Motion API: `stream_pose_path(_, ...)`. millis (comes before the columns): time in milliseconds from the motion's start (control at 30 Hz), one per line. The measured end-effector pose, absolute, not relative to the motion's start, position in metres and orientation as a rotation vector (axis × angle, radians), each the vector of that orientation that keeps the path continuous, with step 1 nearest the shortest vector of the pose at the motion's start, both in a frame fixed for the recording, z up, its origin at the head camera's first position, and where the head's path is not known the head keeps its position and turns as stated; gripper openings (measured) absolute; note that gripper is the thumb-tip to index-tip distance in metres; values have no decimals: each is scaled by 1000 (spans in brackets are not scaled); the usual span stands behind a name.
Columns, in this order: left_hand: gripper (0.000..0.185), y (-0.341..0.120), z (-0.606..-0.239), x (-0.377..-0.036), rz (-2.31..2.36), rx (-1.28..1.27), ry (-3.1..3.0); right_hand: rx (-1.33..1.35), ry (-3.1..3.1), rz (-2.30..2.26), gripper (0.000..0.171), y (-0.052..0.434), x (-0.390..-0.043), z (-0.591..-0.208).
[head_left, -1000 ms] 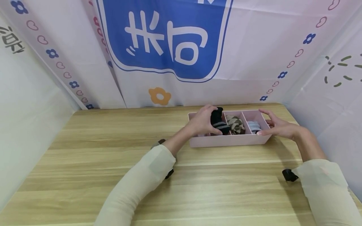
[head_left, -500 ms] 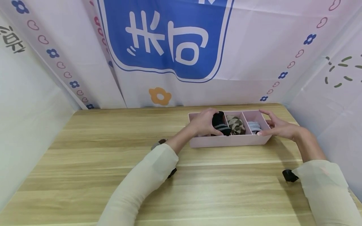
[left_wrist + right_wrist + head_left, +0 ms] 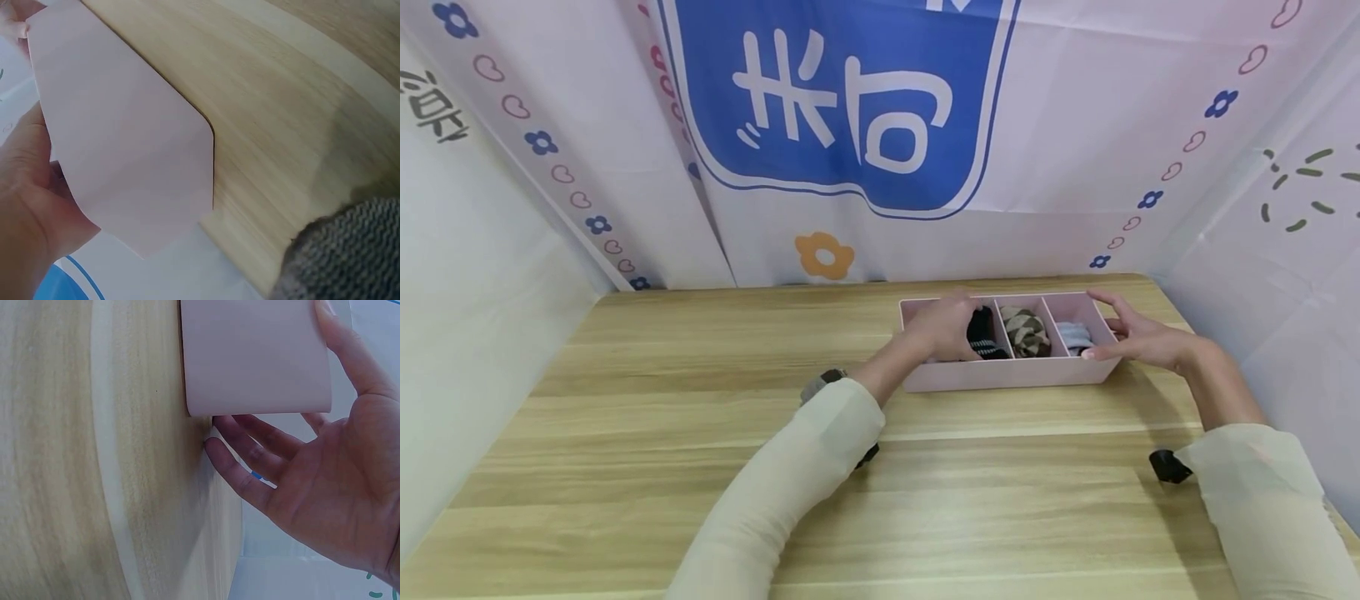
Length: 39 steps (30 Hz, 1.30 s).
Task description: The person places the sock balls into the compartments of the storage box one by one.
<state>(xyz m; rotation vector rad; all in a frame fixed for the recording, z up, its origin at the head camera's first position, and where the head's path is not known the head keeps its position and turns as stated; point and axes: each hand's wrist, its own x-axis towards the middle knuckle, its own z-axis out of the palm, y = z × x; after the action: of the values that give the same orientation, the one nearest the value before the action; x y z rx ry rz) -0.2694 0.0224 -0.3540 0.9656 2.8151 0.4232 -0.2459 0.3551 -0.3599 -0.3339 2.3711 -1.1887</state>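
One pink tray (image 3: 1000, 373), long and shallow, split by two dividers into three compartments, standing on a wooden table (image 3: 625, 433). Three sock bundles in it, one per compartment.

Compartment under the left hand (image 3: 942, 327): black sock roll with pale stripes (image 3: 981, 333), low inside the walls. The left hand reaches over the near wall into this compartment, fingers curled round the left side of the roll and gripping it (thumb not clearly visible from the head view). In the left wrist view only the palm edge (image 3: 28, 206) shows against the tray's pink outer wall (image 3: 125, 144); the sock is hidden there.

Middle compartment, between the two hands: brown and cream patterned bundle (image 3: 1024, 330), touched by neither hand.

Compartment by the right hand (image 3: 1138, 336): pale blue-grey bundle (image 3: 1075, 337), lying toward the near wall.

The right hand is spread wide at the tray's right end, fingers straight and splayed, holding nothing. The thumb rests along the end wall at the near corner; the upper fingers sit above the far rim. The right wrist view shows the same: open palm (image 3: 337, 487) just beside the rounded pink corner (image 3: 256, 362), lower fingertips at the table edge of that corner.

Both forearms in cream sleeves. One dark wrist mount shows below each sleeve, two in all (left (image 3: 867, 455), right (image 3: 1167, 465)).

Behind the tray and beyond both hands: a printed white backdrop with one large blue panel (image 3: 842, 92) and one orange flower (image 3: 823, 254).
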Motion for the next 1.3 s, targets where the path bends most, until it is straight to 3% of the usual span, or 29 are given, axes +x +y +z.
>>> stream_pose_path(433, 88, 21, -354, -269, 457, 994, 2759, -345, 2368, -1191, 108, 356, -247, -361)
stream_pose_path(667, 84, 10, -344, -271, 711, 972, 2590, -337, 2365, -1190, 109, 356, -248, -362)
stream_pose_path(1300, 57, -75, -323, -246, 1019, 1005, 2685, -328, 2379, -1162, 108, 357, -246, -361)
